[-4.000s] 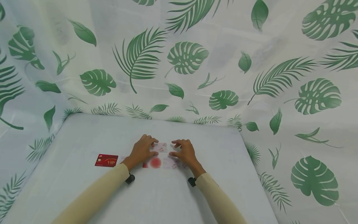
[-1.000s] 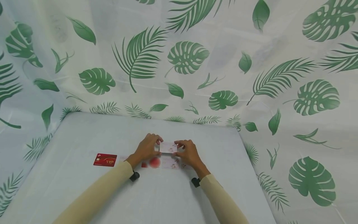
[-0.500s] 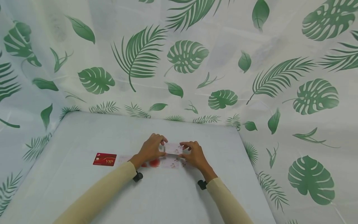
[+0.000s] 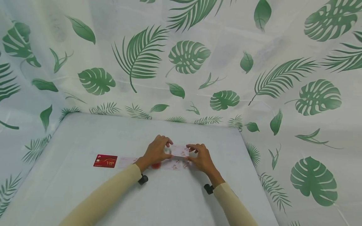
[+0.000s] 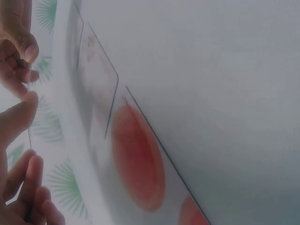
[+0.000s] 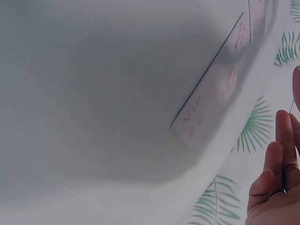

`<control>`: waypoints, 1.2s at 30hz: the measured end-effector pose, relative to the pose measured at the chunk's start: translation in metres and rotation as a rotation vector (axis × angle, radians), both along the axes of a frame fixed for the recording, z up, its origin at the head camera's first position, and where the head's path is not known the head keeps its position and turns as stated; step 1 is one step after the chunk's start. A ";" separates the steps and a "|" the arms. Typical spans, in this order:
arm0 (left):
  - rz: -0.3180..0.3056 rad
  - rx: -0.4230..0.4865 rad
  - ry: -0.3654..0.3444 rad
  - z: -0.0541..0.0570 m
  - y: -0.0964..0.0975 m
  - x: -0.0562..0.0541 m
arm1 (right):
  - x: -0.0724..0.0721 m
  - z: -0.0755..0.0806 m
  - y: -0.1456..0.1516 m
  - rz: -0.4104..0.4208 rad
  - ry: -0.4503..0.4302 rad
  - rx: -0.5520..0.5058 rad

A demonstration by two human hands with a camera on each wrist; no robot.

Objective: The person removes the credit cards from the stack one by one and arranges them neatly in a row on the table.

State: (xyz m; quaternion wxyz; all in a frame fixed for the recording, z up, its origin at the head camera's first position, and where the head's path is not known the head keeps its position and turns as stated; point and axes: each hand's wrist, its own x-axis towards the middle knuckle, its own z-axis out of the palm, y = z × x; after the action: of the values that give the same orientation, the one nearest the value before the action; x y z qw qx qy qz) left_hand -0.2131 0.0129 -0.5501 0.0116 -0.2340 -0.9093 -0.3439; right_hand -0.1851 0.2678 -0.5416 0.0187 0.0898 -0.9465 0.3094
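Between my two hands, a pale pink card [image 4: 180, 151] with small floral print is held by its short ends, raised over the row of cards. My left hand [image 4: 156, 150] pinches its left end with thumb and fingers, and my right hand [image 4: 202, 157] pinches the right end. In the left wrist view the held card shows edge-on as a thin line. Below it lie a card with a red circle [image 5: 138, 159], a pale floral card [image 4: 171, 165], and a pale pink card lettered VIP [image 6: 206, 103] at the right end.
A red VIP card [image 4: 105, 161] lies at the left end of the row, beside another pale card [image 4: 126, 162] partly hidden by the left wrist. The white table [image 4: 169, 201] meets a leaf-printed curtain [image 4: 186, 94] at its back and sides.
Four seconds ago the right hand was apart from the pale pink card. Both hands now hold it, raised, and have carried it rightward. The other cards stay in place.
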 end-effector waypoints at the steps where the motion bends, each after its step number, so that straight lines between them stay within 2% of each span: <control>1: 0.001 -0.001 0.000 0.000 0.001 0.000 | 0.001 0.000 0.001 -0.001 0.000 -0.002; 13: -0.017 0.055 0.041 0.000 0.016 0.006 | 0.011 0.001 0.016 -0.043 0.005 -0.014; 24: -0.059 0.047 0.067 -0.001 0.030 0.010 | 0.020 0.002 0.030 -0.079 -0.009 -0.009; 36: -0.077 0.057 0.088 -0.004 0.049 0.014 | 0.028 0.001 0.047 -0.116 -0.015 -0.005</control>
State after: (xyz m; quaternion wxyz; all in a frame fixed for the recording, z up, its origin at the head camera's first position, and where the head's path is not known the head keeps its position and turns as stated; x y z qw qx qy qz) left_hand -0.1993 0.0615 -0.5539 0.0450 -0.2833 -0.8882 -0.3590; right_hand -0.1573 0.3143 -0.5407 0.0299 0.0325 -0.9495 0.3107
